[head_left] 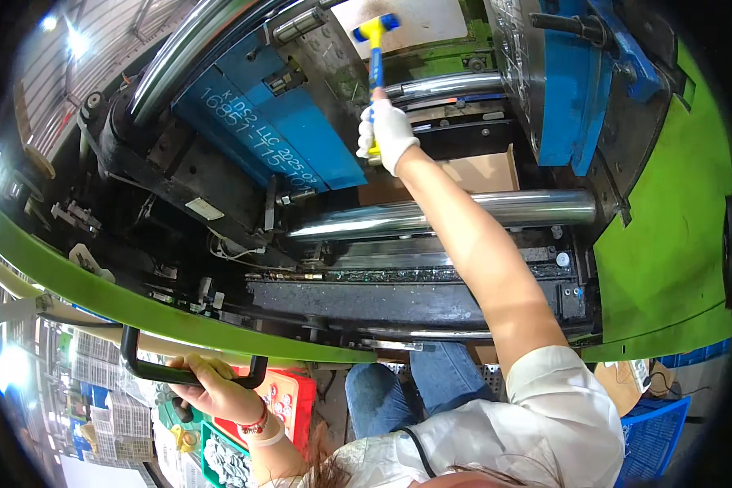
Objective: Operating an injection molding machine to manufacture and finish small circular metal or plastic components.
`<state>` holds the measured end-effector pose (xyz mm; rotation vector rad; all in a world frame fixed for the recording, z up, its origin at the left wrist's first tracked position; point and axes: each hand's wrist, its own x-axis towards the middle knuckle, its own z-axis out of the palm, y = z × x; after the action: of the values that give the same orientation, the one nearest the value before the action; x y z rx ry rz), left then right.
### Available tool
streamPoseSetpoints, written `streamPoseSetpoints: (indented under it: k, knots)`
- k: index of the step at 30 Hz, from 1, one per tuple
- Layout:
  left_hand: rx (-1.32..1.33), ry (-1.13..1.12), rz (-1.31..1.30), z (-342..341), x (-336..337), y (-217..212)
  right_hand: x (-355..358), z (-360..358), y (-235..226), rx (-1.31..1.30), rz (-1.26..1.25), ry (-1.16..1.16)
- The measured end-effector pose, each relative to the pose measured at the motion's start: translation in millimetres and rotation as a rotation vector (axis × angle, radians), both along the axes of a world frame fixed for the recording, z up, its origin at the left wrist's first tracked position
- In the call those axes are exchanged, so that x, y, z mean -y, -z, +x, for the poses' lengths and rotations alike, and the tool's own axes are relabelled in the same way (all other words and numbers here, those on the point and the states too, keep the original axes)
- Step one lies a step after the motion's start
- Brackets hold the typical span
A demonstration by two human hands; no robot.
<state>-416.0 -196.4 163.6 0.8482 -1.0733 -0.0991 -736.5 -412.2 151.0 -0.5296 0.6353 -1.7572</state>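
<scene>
My right hand point(390, 137), in a white glove, reaches far into the machine. It is closed around the handle of a mallet point(374, 31) with a yellow head, blue striking faces and a blue-and-yellow handle. The head points up and away, close to a steel mould half point(325, 69) backed by a blue plate point(260, 130) with white handwriting. At the lower left, my left hand point(217, 389) wraps round a black pull handle point(163, 374) on the green machine door point(179, 317).
Polished steel tie bars point(537, 208) cross the machine's opening. On the right, another blue-backed mould half point(557, 89) faces the first. A cardboard piece point(484, 172) lies below. Outside are a red tray point(299, 398), a green bin of grey parts point(224, 459) and a blue crate point(655, 439).
</scene>
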Motion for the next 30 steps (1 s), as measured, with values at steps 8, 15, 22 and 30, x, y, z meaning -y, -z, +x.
streamPoseSetpoints:
  k: [8, 15, 22, 30]
  knots:
    - [0.023, 0.015, -0.004, 2.3, -1.0, 0.5, -33.1, 42.6, 17.5, 0.091, -0.025, 0.177]
    - [0.036, 0.009, -0.020, 1.3, 0.7, 0.6, -39.4, 29.7, 34.6, 0.106, -0.066, -0.011]
    - [0.026, -0.019, 0.013, 2.4, -1.2, 0.6, -38.4, 42.2, 28.8, 0.043, 0.131, -0.237]
    - [0.010, 0.030, -0.013, 1.8, -0.2, 1.1, -34.1, 10.1, 12.4, 0.168, -0.224, 0.067]
